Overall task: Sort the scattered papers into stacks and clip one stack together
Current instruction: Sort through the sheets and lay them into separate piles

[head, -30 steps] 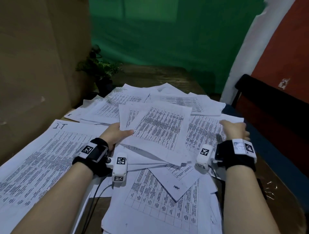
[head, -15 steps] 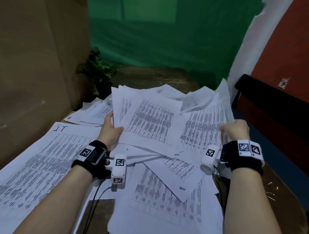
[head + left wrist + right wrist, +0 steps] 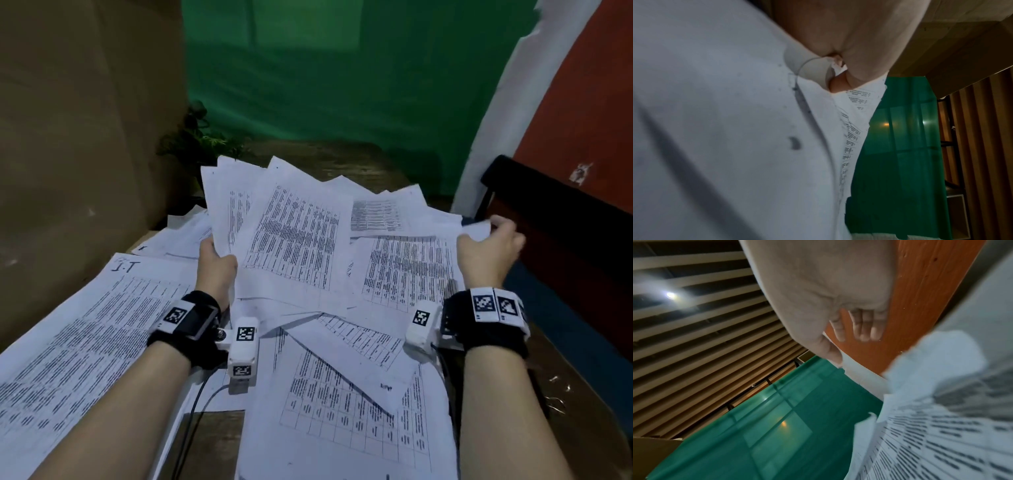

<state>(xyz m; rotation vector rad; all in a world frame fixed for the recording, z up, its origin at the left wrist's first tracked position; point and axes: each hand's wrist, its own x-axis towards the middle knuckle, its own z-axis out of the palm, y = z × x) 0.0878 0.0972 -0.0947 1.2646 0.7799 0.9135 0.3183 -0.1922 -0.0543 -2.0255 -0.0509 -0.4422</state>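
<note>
Papers (image 3: 294,240): unsorted, no stacks, unclipped. Left hand (image 3: 215,263) pinches fanned bundle; right hand (image 3: 486,250) grips opp. edge. Clip not seen.

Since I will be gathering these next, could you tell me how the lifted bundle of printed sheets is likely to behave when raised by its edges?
The bundle of printed sheets, gripped by the left hand and right hand, looks floppy and probably sags mid-span. Its sheets fan out unaligned, so some may slip loose.

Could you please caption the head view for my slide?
Left hand and right hand lift a loose fan of printed papers above other sheets spread on the table.
</note>
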